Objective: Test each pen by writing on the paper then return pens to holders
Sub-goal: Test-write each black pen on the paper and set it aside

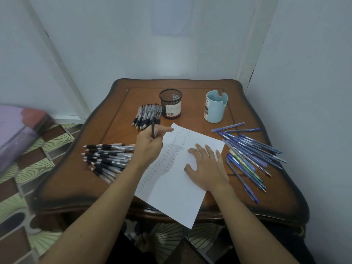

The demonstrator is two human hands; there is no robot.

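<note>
Pen [153, 129], likely light, stiff and slick-barrelled, stands clamped mid-barrel in the left grip [150, 147] at centre frame, over the upper-left corner of the paper [171, 197]; right grip [207, 168], fingers spread apart, presses the flimsy sheet flat on the bench [72, 183].

The brown wooden desk [190, 111] holds a white paper sheet [171, 197] in the middle, with one corner hanging over the near edge. At the back stand a black mesh cup [170, 103] and a light blue cup [215, 107]. A small bunch of black pens [146, 116] lies just beside the mesh cup. A big pile of black pens [108, 157] lies on the left, and blue pens [247, 153] lie on the right.
</note>
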